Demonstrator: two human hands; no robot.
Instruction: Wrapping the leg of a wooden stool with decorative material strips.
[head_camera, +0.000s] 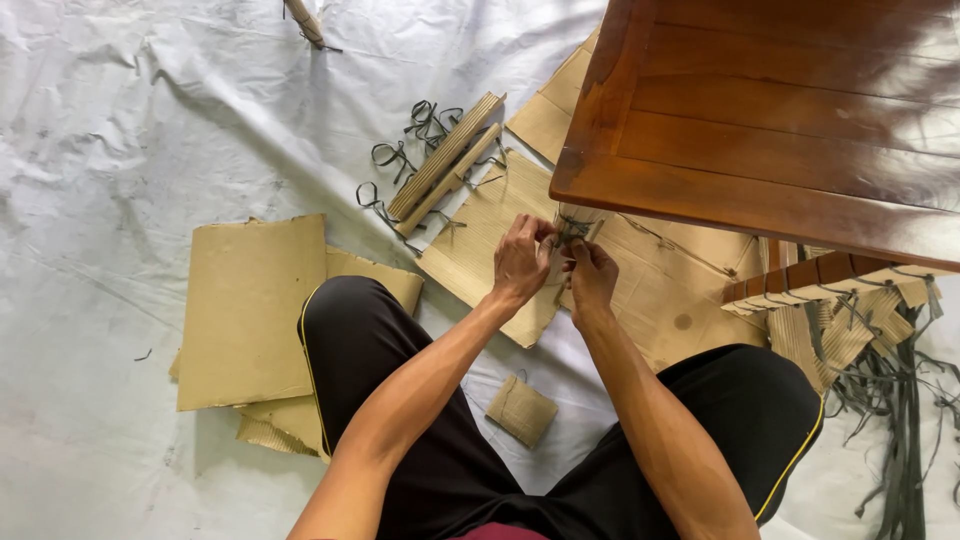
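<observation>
- The left hand (522, 258) and right hand (590, 272) meet at centre frame, fingertips pinched together on a dark strap (573, 229) at the corner of the wooden table (760, 130), close in so both can grip it.
- Cardboard sheets (250, 305) lie flat on the white sheet (110, 150) at left (within reach of the knees).
- Loose straps (895, 400) trail at lower right.

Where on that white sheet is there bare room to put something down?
The widest bare stretch of white sheet lies left of the flat cardboard sheet. It is crowded around both hands, left hand and right hand, under the wooden table, and by the dark straps at right.
</observation>
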